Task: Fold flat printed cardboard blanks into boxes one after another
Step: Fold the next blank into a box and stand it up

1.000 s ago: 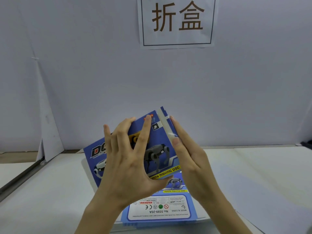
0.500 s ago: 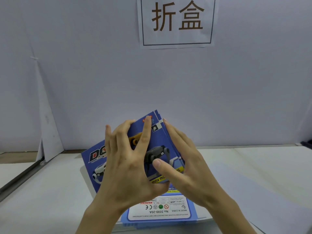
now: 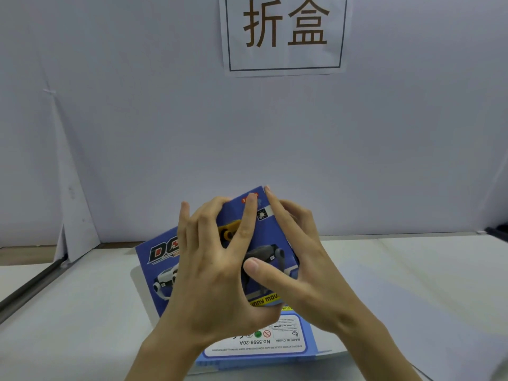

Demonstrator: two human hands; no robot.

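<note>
White worktop [image 3: 82, 312], pale wall [image 3: 137, 133] behind w/ paper sign [image 3: 284, 34] up top. Blue printed cardboard box [image 3: 162, 257] is held tilted above worktop's near middle. Left hand [image 3: 209, 279] grips it, fingers curled over front. Right hand [image 3: 308, 273] grips its right side, thumb on front. Stack of flat blue printed blanks [image 3: 261, 345] lies below at near edge.

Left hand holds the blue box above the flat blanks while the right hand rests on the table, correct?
No: the head view shows the right hand also gripping the blue box; the left hand does hold it above the flat blanks.
</note>
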